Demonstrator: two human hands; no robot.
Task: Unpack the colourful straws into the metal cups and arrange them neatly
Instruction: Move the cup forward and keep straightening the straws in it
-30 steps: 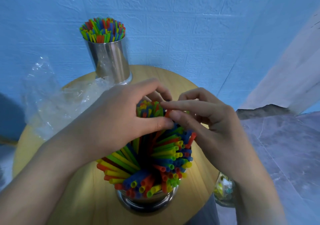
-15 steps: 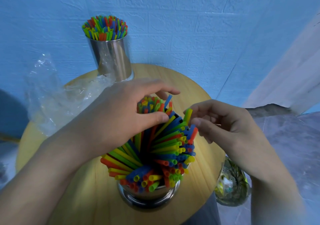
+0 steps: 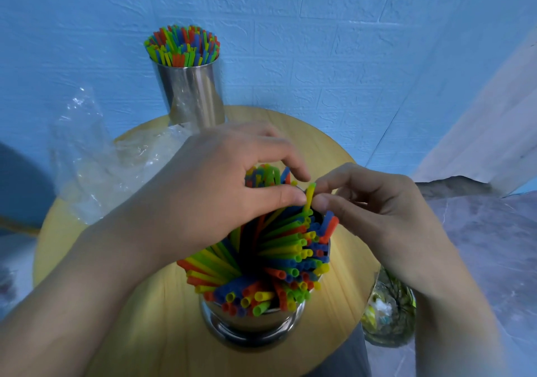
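Straws (image 3: 279,248) bunched in left hand (image 3: 215,184), right hand (image 3: 377,211) pinching.

My left hand (image 3: 220,190): bare, thumbnail trimmed short.
My right hand (image 3: 377,211): bare.
My left forearm (image 3: 87,289): bare, toward 7 o'clock.
My right forearm (image 3: 453,318): bare, toward 5 o'clock.

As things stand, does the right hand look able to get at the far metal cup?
Probably not directly: the right hand pinches a yellow straw, and the left hand, gripping straws in the near cup, lies between it and the far metal cup.
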